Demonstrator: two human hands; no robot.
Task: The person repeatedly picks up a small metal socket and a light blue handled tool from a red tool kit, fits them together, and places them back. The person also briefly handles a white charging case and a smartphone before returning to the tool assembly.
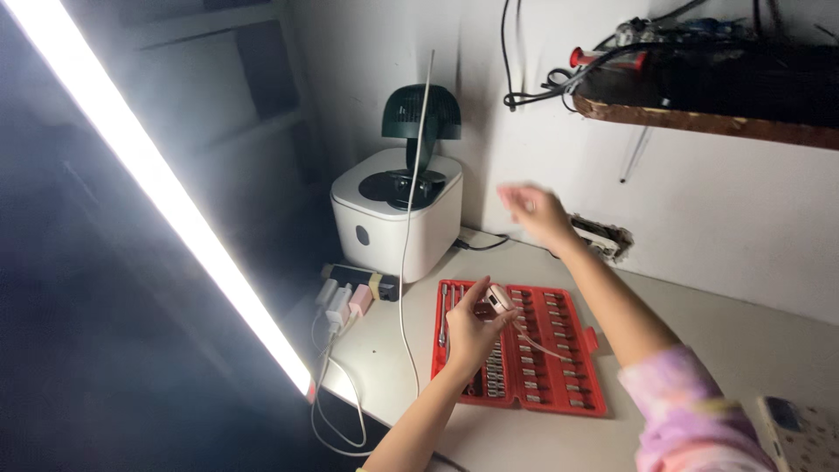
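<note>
My left hand (472,325) is closed around a small pink device (500,300) with a thin cable trailing from it, held just above a red tray of screwdriver bits (559,385). My right hand (535,212) is raised and blurred, fingers spread, near the wall above a damaged wall socket (603,236). It holds nothing. A thin white cord (411,218) hangs down in front of a white box-shaped appliance (398,223) with a dark green fan (421,114) on top.
A power strip with several plugs and white cables (345,301) lies at the table's left edge. A bright tube light (157,183) runs diagonally on the left. A wooden shelf (708,118) with cables and tools juts from the wall. A patterned object (800,433) sits at bottom right.
</note>
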